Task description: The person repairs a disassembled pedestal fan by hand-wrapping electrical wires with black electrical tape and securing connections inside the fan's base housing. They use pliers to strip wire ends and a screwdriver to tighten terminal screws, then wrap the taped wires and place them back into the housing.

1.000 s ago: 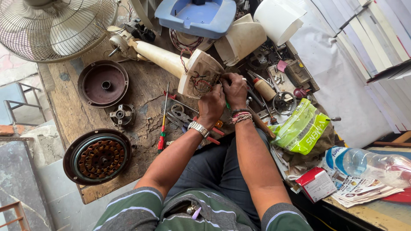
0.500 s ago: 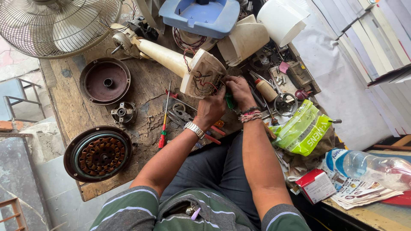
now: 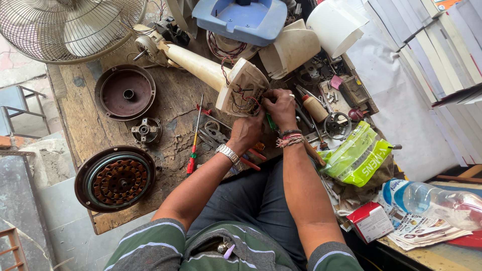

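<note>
Mid-repair on the wiring inside a cream fan stand base, tipped on the wooden workbench at upper centre of the frame.

Left hand bracing the base from below, grip unclear; right hand closed on a green-handled screwdriver; likely next: steady tip work among the red wires.

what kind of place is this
Most likely a small fan repair workshop. Both hands, left hand and right hand, work in the open wired base of a cream fan stand on a worn wooden bench, with a wound motor stator, a fan guard and a red-handled screwdriver around.
</note>
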A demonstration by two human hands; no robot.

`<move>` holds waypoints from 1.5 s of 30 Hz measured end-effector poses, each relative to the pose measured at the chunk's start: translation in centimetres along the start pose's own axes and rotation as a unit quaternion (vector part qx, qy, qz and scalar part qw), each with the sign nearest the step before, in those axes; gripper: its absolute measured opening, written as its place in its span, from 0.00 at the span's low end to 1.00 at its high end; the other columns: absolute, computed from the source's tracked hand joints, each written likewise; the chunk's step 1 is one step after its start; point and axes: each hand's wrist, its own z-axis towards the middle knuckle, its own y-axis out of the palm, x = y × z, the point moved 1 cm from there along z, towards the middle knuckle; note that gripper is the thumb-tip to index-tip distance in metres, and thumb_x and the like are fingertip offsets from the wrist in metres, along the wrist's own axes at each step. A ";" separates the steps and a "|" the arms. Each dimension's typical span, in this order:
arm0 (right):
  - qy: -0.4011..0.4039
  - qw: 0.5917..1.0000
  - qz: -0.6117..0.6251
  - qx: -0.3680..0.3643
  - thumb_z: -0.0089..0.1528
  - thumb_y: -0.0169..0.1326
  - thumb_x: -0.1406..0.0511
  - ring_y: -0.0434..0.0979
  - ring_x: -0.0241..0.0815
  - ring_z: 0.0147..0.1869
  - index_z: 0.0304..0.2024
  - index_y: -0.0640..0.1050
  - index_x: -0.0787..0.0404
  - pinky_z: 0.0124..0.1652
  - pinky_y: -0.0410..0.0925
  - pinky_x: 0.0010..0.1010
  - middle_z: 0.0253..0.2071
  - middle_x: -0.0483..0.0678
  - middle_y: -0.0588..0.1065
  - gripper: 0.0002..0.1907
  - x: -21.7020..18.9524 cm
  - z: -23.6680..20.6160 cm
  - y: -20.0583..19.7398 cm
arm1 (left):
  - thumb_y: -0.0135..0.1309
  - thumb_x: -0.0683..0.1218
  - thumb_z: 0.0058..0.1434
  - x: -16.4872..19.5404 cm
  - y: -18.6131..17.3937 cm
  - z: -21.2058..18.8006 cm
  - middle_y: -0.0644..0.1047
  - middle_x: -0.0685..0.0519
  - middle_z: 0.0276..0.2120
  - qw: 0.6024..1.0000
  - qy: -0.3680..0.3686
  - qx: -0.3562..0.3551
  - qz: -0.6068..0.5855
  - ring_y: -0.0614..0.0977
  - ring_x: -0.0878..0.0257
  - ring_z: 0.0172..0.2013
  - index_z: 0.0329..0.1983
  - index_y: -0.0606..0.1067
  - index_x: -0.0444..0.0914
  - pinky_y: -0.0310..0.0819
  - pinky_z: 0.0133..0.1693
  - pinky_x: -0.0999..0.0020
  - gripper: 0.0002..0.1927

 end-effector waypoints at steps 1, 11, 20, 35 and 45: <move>-0.057 0.996 -0.058 0.033 0.54 0.66 0.64 0.77 0.52 0.48 0.33 0.86 0.59 0.48 0.68 0.42 0.37 0.51 0.81 0.07 -0.4 -0.1 -0.1 | 0.52 0.43 0.59 -0.1 0.0 0.1 0.78 0.44 0.20 1.000 0.002 0.000 0.001 0.80 0.45 0.21 0.61 0.69 0.34 0.73 0.24 0.50 0.26; -0.126 0.969 -0.190 0.098 0.60 0.64 0.62 0.77 0.48 0.41 0.32 0.83 0.57 0.42 0.66 0.41 0.34 0.46 0.79 0.06 -1.6 -0.7 1.2 | 0.53 0.44 0.61 -0.8 1.4 -0.3 0.78 0.43 0.22 1.000 -0.018 0.019 0.000 0.81 0.46 0.24 0.49 0.72 0.34 0.76 0.25 0.53 0.14; 0.114 0.987 0.101 0.055 0.64 0.59 0.63 0.82 0.42 0.36 0.42 0.82 0.67 0.38 0.74 0.35 0.34 0.52 0.81 0.12 0.2 0.1 3.4 | 0.49 0.46 0.67 -1.0 0.2 -0.6 0.79 0.48 0.23 0.995 -0.041 0.091 0.014 0.83 0.50 0.26 0.40 0.75 0.41 0.75 0.27 0.54 0.06; -0.021 0.995 0.023 0.097 0.62 0.58 0.69 0.83 0.46 0.40 0.42 0.80 0.64 0.42 0.75 0.35 0.39 0.51 0.82 0.07 -1.3 -0.8 1.7 | 0.53 0.48 0.66 -0.8 -1.1 -1.1 0.80 0.48 0.23 0.992 -0.020 0.124 0.004 0.82 0.51 0.24 0.52 0.78 0.43 0.74 0.25 0.56 0.13; -0.099 0.989 -0.075 0.085 0.60 0.62 0.66 0.80 0.52 0.42 0.37 0.83 0.60 0.44 0.72 0.39 0.37 0.51 0.81 0.04 0.0 -1.0 2.5 | 0.53 0.49 0.67 -0.5 -1.6 -1.1 0.78 0.43 0.21 0.988 -0.057 0.111 -0.094 0.81 0.49 0.22 0.57 0.78 0.42 0.75 0.28 0.55 0.17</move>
